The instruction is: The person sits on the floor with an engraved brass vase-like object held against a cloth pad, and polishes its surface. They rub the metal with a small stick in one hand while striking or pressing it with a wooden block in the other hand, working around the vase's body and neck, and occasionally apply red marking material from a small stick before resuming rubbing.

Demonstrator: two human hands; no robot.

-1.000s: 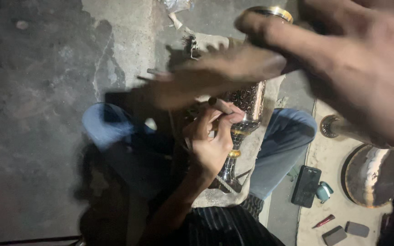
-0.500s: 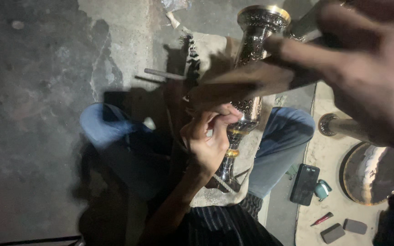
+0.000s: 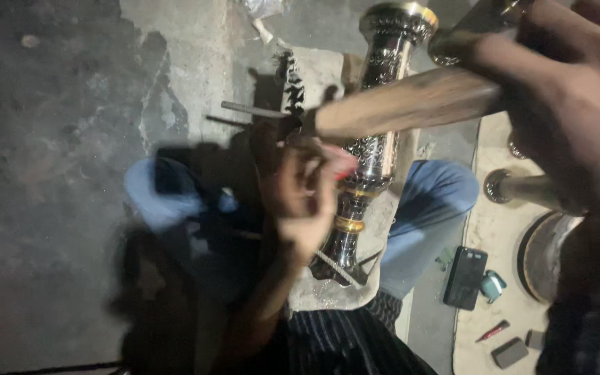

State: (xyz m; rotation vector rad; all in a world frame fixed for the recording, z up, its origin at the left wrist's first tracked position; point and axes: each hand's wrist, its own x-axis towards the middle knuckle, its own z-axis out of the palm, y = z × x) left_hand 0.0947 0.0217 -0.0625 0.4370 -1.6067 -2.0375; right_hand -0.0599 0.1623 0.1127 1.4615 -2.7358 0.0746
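A tall engraved metal vase (image 3: 376, 146) lies across a pale block (image 3: 324, 295) between my crossed legs in blue jeans (image 3: 432, 208). My left hand (image 3: 307, 201) rests against the vase's middle, fingers pinched on a small tool with a reddish tip (image 3: 343, 167); the tool is blurred. Close to the camera at the upper right, my right hand (image 3: 564, 118) grips the wooden handle (image 3: 404, 104) of a hammer. The handle crosses in front of the vase's upper part. The hammer's head is not visible.
A dark phone (image 3: 464, 276), a small teal object (image 3: 492, 285) and small flat pieces (image 3: 508, 351) lie on the floor at right. A round metal dish (image 3: 543, 257) and another metal stem (image 3: 522, 189) sit there too. A thin metal rod (image 3: 251, 110) lies left of the vase.
My right hand has lifted up and to the right with the wooden handle, uncovering the vase's top. My left hand stays on the vase's middle.
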